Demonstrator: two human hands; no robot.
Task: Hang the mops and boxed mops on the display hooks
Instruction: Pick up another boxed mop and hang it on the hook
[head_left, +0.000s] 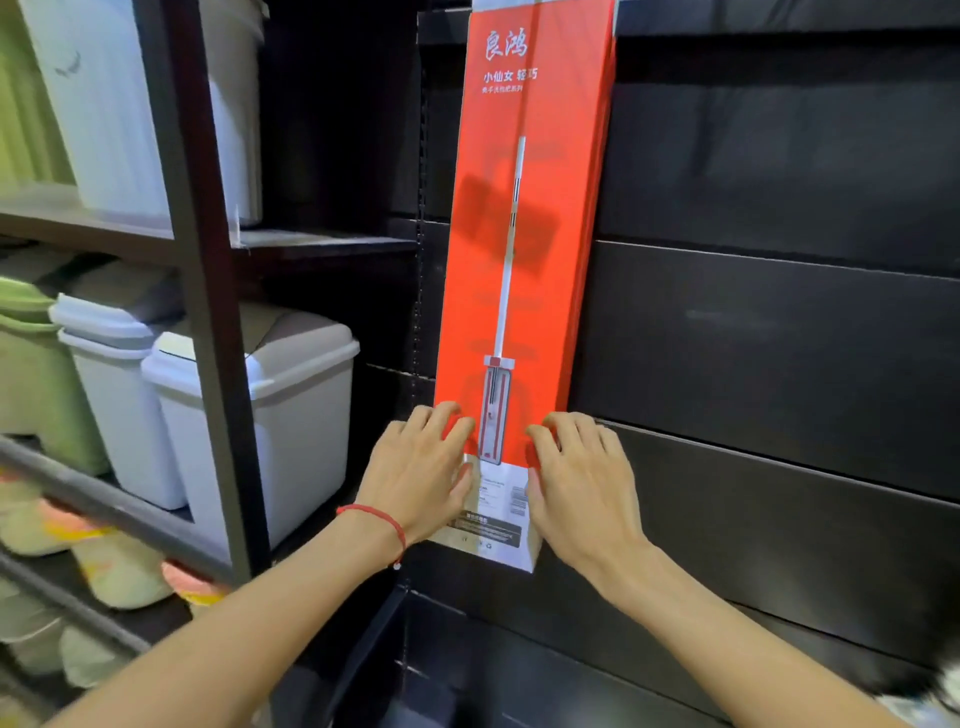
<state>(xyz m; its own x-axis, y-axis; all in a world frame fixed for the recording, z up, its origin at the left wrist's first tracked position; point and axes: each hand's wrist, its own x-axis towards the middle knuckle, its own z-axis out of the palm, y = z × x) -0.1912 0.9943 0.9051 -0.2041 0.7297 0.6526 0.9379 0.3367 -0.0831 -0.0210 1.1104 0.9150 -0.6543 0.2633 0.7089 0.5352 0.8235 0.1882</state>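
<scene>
Up close, two bare arms reach forward from the bottom of the view. A thin red string bracelet (385, 521) sits on the left wrist.

The left hand (415, 467) lies on the lower left part of the boxed mop (519, 234), over its left edge. Its fingers (451, 423) are spread a little and gently bent, with the tips on the red front. The thumb rests lower down, on the pale part of the box. The right hand (582, 478) does the same on the lower right side — fingers apart, a bit bent, tips touching the front. Neither hand wraps all the way round the box.

The box is tall, thin and red, with a picture of a mop on it and white writing near the top. It stands straight up against the dark wall panel (779, 338). Its top runs out of view, so I cannot tell if it is on a hook.

Off to the left stands a dark shelf rack (208, 312). Grey bins (291, 395) with lids sit on one shelf, with green bins (31, 374) beside them — and soft slippers (119, 571) lie on the shelves below.
</scene>
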